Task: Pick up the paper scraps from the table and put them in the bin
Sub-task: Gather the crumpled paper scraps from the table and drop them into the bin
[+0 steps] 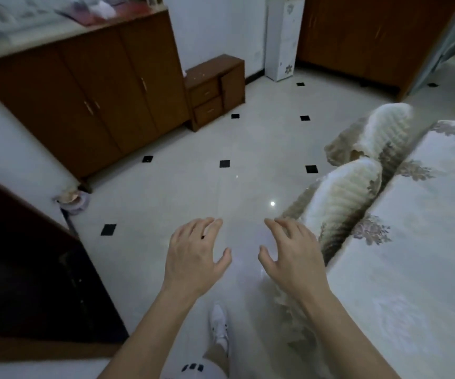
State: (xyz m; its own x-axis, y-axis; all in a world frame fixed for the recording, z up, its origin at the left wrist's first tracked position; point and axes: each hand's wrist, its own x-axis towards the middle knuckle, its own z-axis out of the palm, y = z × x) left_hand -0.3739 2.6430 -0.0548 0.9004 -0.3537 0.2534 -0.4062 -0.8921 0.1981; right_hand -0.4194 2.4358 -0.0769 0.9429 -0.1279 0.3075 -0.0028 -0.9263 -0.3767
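Both hands out in front, palms down, over bare floor. Left hand point(193, 255) and right hand point(292, 255) level with each other, a gap between them. Fingers of each spread apart and slightly curled — nothing held in either.

No paper scraps can be made out anywhere in view, and no table that clearly carries them. A pale worktop point(56, 36) on the long brown cabinet point(84, 91) at upper left holds blurred clutter, some of it white; too smeared to say whether that is paper. A small pale object point(73, 201) sits on the floor tiles point(193, 173) at the cabinet's foot, by the wall — could be a bin or a dish, cannot tell which. A bed point(412, 242) with rolled bedding lies just beside the right hand. One white shoe point(219, 324) shows below the hands.

Judgement: the task looks to be at its start or between trips — walking, hands empty, searching. Next move calls for finding the table with the scraps, turning the view toward it, then closing the fingers on a scrap. The bin must also be located before any drop.
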